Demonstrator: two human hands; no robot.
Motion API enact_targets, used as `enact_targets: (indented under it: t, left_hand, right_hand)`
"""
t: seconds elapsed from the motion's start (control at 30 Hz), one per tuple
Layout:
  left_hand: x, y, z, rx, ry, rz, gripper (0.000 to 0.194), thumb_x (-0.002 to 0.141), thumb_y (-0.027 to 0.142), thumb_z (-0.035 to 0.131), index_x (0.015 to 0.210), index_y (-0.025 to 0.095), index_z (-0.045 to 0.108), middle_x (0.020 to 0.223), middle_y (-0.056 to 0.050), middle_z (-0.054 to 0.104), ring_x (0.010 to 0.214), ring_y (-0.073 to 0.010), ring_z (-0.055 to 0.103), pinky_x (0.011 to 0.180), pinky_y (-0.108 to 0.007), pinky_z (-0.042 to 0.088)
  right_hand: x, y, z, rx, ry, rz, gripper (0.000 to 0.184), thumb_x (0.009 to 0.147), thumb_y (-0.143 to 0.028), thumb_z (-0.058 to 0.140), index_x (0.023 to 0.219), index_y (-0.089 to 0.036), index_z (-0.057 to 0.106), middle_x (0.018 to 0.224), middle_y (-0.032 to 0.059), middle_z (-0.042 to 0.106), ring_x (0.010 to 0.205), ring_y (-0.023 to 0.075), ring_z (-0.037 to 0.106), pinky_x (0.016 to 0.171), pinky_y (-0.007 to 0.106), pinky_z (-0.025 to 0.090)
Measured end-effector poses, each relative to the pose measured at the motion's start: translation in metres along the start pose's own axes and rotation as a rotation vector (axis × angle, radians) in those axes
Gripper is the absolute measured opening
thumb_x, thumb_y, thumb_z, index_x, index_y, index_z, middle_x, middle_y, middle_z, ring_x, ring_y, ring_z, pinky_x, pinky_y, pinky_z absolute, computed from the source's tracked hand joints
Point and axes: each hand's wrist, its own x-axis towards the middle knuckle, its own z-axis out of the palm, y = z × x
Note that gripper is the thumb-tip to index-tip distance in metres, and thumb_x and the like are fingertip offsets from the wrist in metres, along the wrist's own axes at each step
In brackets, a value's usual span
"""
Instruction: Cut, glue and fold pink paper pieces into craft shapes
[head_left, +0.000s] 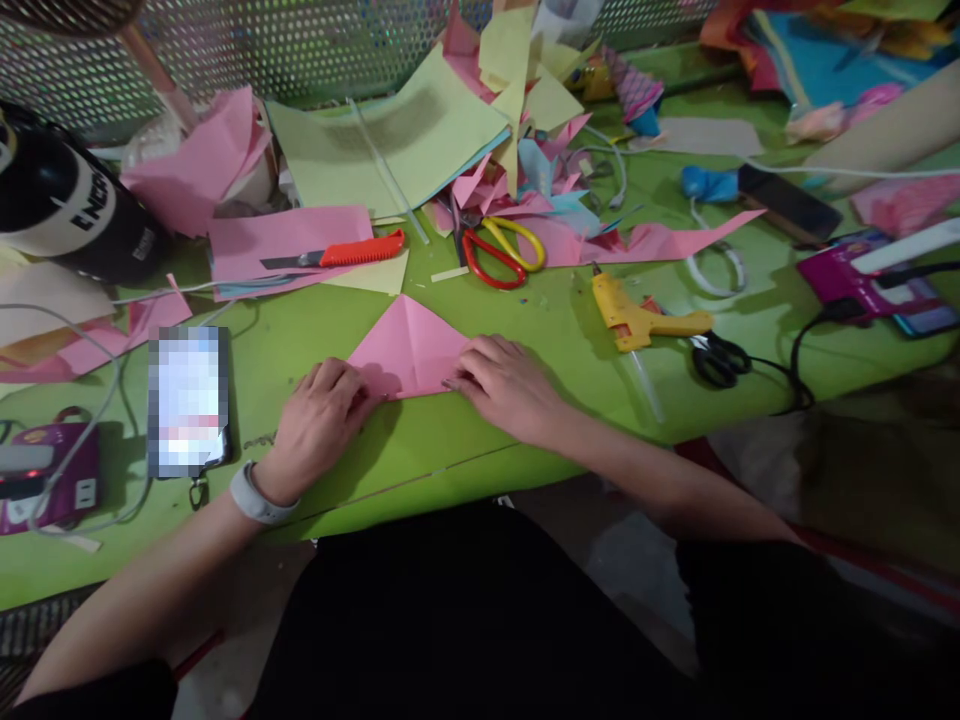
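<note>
A pink sheet of paper (409, 345), folded into a triangle, lies on the green table with its tip pointing away from me. A crease runs down its middle. My left hand (319, 415) pinches the left corner, its fingers curled over the paper. At the right corner, my right hand (506, 385) has its fingers closed on the paper's edge. The fingertips of both hands partly cover the corners. Beyond the tip lie a red box cutter (365, 248) and scissors (501, 255) with red and yellow handles.
To the right are a yellow glue gun (630, 315), black scissors (720, 360) and a power strip (855, 280) with cables. A phone (187, 400) lies left, near a black bottle (75, 200). Paper scraps (517, 185) and yellow sheets (397, 130) pile up at the back.
</note>
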Motion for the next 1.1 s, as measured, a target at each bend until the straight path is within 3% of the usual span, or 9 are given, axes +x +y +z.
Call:
enact_targets:
  t: [0.37, 0.6, 0.77, 0.87, 0.97, 1.03, 1.1]
  left_hand:
    - [0.009, -0.001, -0.005, 0.122, -0.11, -0.002, 0.03, 0.101, 0.038, 0.048, 0.089, 0.014, 0.062, 0.091, -0.012, 0.063, 0.08, -0.0241, 0.062, 0.071, -0.037, 0.052]
    - [0.007, -0.002, -0.004, 0.155, -0.042, -0.04, 0.04, 0.103, 0.043, 0.04, 0.084, 0.016, 0.063, 0.085, -0.012, 0.062, 0.075, -0.0256, 0.062, 0.065, -0.038, 0.051]
    - [0.002, -0.008, -0.011, 0.256, -0.012, -0.099, 0.042, 0.102, 0.045, 0.043, 0.083, 0.016, 0.066, 0.083, -0.013, 0.064, 0.076, -0.029, 0.064, 0.066, -0.044, 0.052]
    - [-0.003, 0.002, -0.015, 0.333, 0.089, -0.082, 0.032, 0.103, 0.033, 0.043, 0.103, 0.014, 0.069, 0.103, -0.016, 0.07, 0.096, -0.0325, 0.068, 0.083, -0.051, 0.052]
    - [-0.009, 0.023, -0.008, 0.249, 0.128, 0.192, 0.041, 0.103, 0.024, 0.041, 0.143, 0.016, 0.049, 0.143, -0.014, 0.057, 0.135, -0.0291, 0.051, 0.113, -0.055, 0.036]
    - [-0.011, 0.034, 0.002, 0.17, 0.079, 0.337, 0.059, 0.104, 0.041, 0.041, 0.154, 0.01, 0.031, 0.154, -0.016, 0.046, 0.146, -0.0286, 0.038, 0.122, -0.054, 0.024]
    - [-0.011, 0.039, 0.013, 0.11, 0.038, 0.346, 0.082, 0.1, 0.059, 0.038, 0.158, 0.006, 0.017, 0.158, -0.019, 0.039, 0.149, -0.03, 0.031, 0.124, -0.053, 0.018]
  right_hand:
    - [0.005, 0.001, -0.004, 0.023, -0.028, -0.017, 0.038, 0.1, -0.049, 0.049, 0.085, -0.018, 0.063, 0.093, 0.0091, 0.063, 0.09, 0.0227, 0.057, 0.077, 0.036, 0.041]
    - [0.011, -0.001, -0.008, 0.048, -0.067, 0.04, 0.031, 0.097, -0.044, 0.058, 0.08, -0.018, 0.062, 0.087, 0.0069, 0.062, 0.081, 0.0207, 0.057, 0.071, 0.033, 0.039]
    - [0.014, -0.006, -0.014, 0.034, -0.14, 0.107, 0.025, 0.095, -0.039, 0.063, 0.081, -0.018, 0.063, 0.088, 0.0066, 0.063, 0.078, 0.0192, 0.058, 0.066, 0.032, 0.038]
    - [0.015, -0.008, -0.017, 0.035, -0.165, 0.095, 0.022, 0.094, -0.036, 0.064, 0.082, -0.018, 0.063, 0.089, 0.006, 0.063, 0.079, 0.0192, 0.059, 0.066, 0.032, 0.039]
    - [0.016, -0.009, -0.019, 0.034, -0.18, 0.093, 0.02, 0.093, -0.034, 0.066, 0.082, -0.018, 0.063, 0.089, 0.0053, 0.064, 0.08, 0.0196, 0.06, 0.068, 0.032, 0.039]
    - [0.016, -0.009, -0.018, 0.032, -0.171, 0.105, 0.019, 0.092, -0.033, 0.067, 0.081, -0.018, 0.063, 0.09, 0.0051, 0.065, 0.08, 0.0197, 0.06, 0.068, 0.032, 0.039]
    - [0.016, -0.008, -0.017, 0.03, -0.152, 0.106, 0.019, 0.092, -0.032, 0.067, 0.08, -0.019, 0.063, 0.089, 0.0049, 0.065, 0.078, 0.0194, 0.059, 0.067, 0.032, 0.038]
